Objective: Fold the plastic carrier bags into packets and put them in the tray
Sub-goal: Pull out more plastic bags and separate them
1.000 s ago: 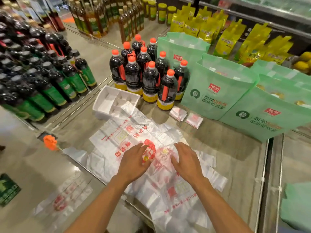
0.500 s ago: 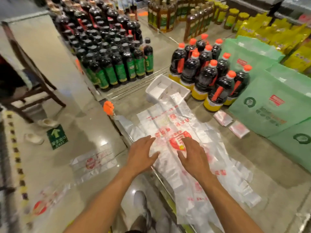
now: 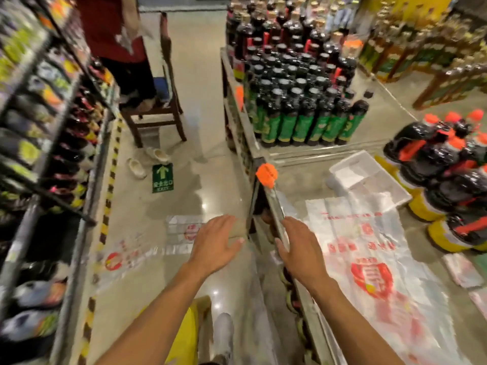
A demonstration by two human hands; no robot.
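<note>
Two hands are spread wide, fingers straight and apart, holding nothing. The left hand (image 3: 216,243) hangs over the floor (image 3: 210,143), just left of the worktop (image 3: 295,185). The right hand (image 3: 299,252) is over the worktop's near-left edge rail; whether it touches the rail cannot be told.

Right of that hand, the bags (image 3: 374,233) lie flat and overlapping on the worktop. They are clear plastic printed in red, with rows of characters too blurred to read and a round red emblem (image 3: 371,276). Their far end reaches the near rim of the tray (image 3: 350,167), which is white, divided into compartments, and stands beside dark bottles with orange caps (image 3: 453,159). Two pinkish packets (image 3: 461,270) lie near the right edge, just right of the bags.

Floor bags (image 3: 184,230) with the same red mark lie on the floor under and left of the left hand. An orange tag (image 3: 266,175) sits on the worktop's rail. A green floor sign (image 3: 162,177) shows a white up arrow, a line of characters and the word EXIT. Beyond it are pale slippers (image 3: 147,162) and a wooden chair (image 3: 155,109) with a person in a red top (image 3: 113,30). Green-labelled bottles (image 3: 303,119) fill the far stand; their writing is too blurred to read.
</note>
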